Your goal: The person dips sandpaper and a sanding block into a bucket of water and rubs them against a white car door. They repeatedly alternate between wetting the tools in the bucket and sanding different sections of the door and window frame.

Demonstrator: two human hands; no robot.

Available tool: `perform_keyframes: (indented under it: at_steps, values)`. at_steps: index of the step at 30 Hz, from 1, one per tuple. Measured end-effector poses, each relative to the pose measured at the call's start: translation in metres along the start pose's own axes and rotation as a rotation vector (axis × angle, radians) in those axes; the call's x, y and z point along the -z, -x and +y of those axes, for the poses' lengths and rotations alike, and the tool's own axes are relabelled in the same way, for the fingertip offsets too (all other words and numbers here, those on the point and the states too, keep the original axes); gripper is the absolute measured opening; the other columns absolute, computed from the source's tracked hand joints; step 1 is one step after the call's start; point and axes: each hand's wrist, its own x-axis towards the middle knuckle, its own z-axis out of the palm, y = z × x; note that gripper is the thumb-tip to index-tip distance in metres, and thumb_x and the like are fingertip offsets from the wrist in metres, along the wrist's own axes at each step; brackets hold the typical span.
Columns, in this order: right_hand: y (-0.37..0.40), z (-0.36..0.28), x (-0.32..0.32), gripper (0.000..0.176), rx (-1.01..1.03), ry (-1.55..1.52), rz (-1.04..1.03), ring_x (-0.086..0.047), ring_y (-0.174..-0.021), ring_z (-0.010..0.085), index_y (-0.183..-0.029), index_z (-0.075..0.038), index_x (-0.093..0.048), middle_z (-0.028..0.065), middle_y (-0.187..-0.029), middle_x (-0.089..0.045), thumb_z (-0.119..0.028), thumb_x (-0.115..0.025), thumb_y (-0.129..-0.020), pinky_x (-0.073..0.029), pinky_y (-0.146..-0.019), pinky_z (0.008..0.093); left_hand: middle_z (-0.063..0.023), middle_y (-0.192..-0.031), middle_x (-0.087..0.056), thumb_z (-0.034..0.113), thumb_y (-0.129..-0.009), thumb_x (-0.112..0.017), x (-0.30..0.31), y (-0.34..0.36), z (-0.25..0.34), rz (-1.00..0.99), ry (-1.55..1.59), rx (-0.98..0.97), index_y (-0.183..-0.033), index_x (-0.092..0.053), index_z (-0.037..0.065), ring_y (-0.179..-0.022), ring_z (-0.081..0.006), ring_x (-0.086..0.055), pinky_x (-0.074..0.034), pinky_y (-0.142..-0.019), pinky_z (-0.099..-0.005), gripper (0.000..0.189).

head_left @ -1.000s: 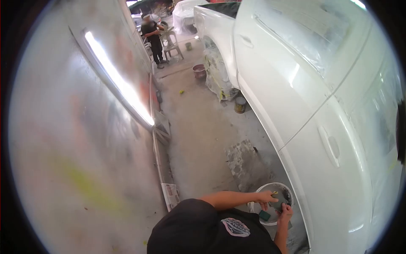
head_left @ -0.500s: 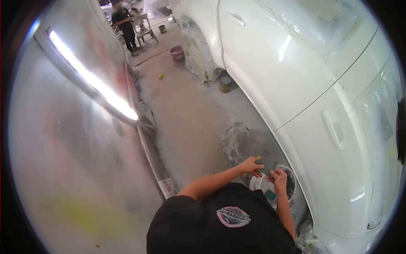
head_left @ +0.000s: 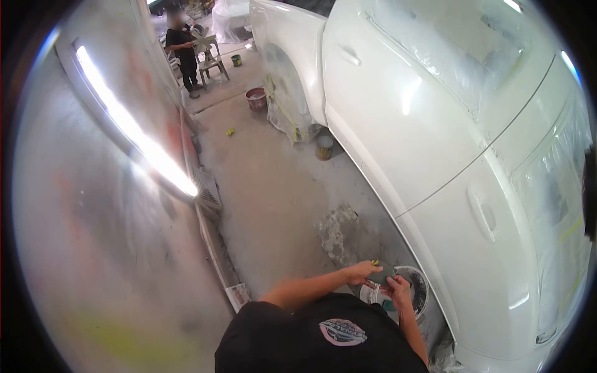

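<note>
We see one white car (head_left: 435, 124), its windows masked with plastic film. Low against the car's nearer door stands one white bucket (head_left: 415, 269), dark inside. Farther along the car's flank, by its wrapped wheel, sit one reddish tub (head_left: 255, 98) and one tin (head_left: 323, 147). Just beside the car's sill, over the bucket, our two hands meet. The left hand (head_left: 362, 271) and the right hand (head_left: 398, 290) both pinch one small sheet (head_left: 384, 275), dark grey-green and dull.
</note>
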Motion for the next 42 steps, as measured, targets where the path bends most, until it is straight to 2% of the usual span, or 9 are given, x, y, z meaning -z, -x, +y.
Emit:
perform_keyframes:
  at_steps: [4, 6, 12, 15, 21, 30, 33, 36, 42]
  values:
    - [-0.003, 0.006, 0.013, 0.009, 0.099, 0.023, 0.055, -0.067, -0.071, 0.016, -0.096, -0.006, -0.063, 0.0047, -0.088, -0.067, -0.012, -0.07, -0.093, -0.059, -0.059, 0.0312, -0.0136, -0.124, -0.063, 0.028, -0.1, -0.069, -0.003, 0.004, -0.003, -0.069, -0.219, -0.174, -0.127, -0.06, 0.0, -0.118, -0.0304, -0.062, -0.063, -0.083, -0.0442, 0.04]
    - [-0.009, 0.0, 0.016, 0.01, 0.171, 0.034, 0.091, -0.064, -0.071, 0.0141, -0.096, -0.007, -0.064, 0.0035, -0.088, -0.066, -0.013, -0.071, -0.093, -0.058, -0.058, 0.0301, -0.0142, -0.123, -0.065, 0.028, -0.101, -0.068, -0.014, 0.002, 0.009, 0.015, -0.006, 0.021, -0.129, -0.06, -0.001, -0.115, -0.0305, -0.065, -0.064, -0.082, -0.0433, 0.041]
    - [0.001, -0.014, 0.012, 0.014, 0.257, -0.022, 0.111, -0.065, -0.074, 0.0137, -0.103, -0.008, -0.062, 0.0029, -0.09, -0.067, -0.016, -0.07, -0.095, -0.059, -0.059, 0.0302, -0.014, -0.105, -0.069, 0.025, -0.102, -0.066, -0.013, -0.007, 0.02, 0.068, -0.033, -0.058, -0.12, -0.064, -0.001, -0.077, -0.0264, -0.073, -0.066, -0.066, -0.0383, 0.032]
    - [0.003, -0.013, 0.011, 0.015, 0.195, -0.104, 0.078, -0.069, -0.073, 0.0164, -0.104, -0.007, -0.062, 0.005, -0.09, -0.068, -0.018, -0.069, -0.098, -0.061, -0.058, 0.0306, -0.0128, -0.099, -0.067, 0.023, -0.1, -0.068, -0.014, -0.012, 0.02, 0.144, -0.083, -0.066, -0.115, -0.064, -0.005, -0.075, -0.0246, -0.073, -0.067, -0.064, -0.0364, 0.032]
    - [0.013, 0.011, 0.007, 0.016, 0.096, -0.13, 0.09, -0.072, -0.067, 0.0197, -0.1, -0.005, -0.061, 0.0101, -0.087, -0.072, -0.02, -0.068, -0.099, -0.063, -0.057, 0.0312, -0.0091, -0.098, -0.066, 0.022, -0.101, -0.066, -0.016, -0.004, 0.005, 0.055, -0.368, -0.18, -0.114, -0.065, -0.006, -0.084, -0.0199, -0.07, -0.067, -0.063, -0.0363, 0.031]
    - [0.038, -0.008, -0.006, 0.012, 0.204, -0.129, 0.127, -0.073, -0.076, 0.0177, -0.102, -0.005, -0.063, 0.0093, -0.097, -0.072, -0.012, -0.07, -0.096, -0.065, -0.058, 0.0326, -0.0044, -0.103, -0.068, 0.027, -0.101, -0.068, -0.014, 0.003, 0.004, 0.018, -0.18, -0.108, -0.118, -0.069, 0.002, -0.089, -0.0158, -0.068, -0.065, -0.068, -0.0341, 0.03]
    - [0.041, -0.017, -0.008, 0.011, 0.212, -0.184, 0.081, -0.072, -0.076, 0.0175, -0.104, -0.004, -0.064, 0.0087, -0.097, -0.071, -0.01, -0.069, -0.096, -0.065, -0.06, 0.0331, -0.0077, -0.121, -0.067, 0.034, -0.1, -0.068, -0.017, 0.008, 0.021, -0.094, -0.127, -0.016, -0.132, -0.063, 0.0, -0.11, -0.0205, -0.065, -0.063, -0.089, -0.0432, 0.047]
    - [0.039, -0.014, -0.01, 0.011, 0.195, -0.233, 0.056, -0.071, -0.075, 0.0174, -0.103, -0.004, -0.064, 0.0081, -0.095, -0.071, -0.009, -0.069, -0.095, -0.066, -0.061, 0.0339, -0.0092, -0.124, -0.065, 0.038, -0.1, -0.068, -0.013, -0.002, 0.016, -0.193, -0.05, 0.063, -0.136, -0.06, 0.001, -0.112, -0.0216, -0.064, -0.061, -0.091, -0.0443, 0.052]
    - [0.012, 0.029, 0.007, 0.014, 0.096, -0.074, 0.05, -0.071, -0.074, 0.0189, -0.104, -0.003, -0.063, 0.0088, -0.094, -0.07, -0.009, -0.071, -0.094, -0.065, -0.061, 0.0354, -0.0044, -0.11, -0.068, 0.037, -0.105, -0.059, -0.006, 0.005, -0.017, -0.087, -0.356, -0.144, -0.125, -0.062, 0.008, -0.095, -0.0188, -0.069, -0.064, -0.077, -0.0411, 0.035]
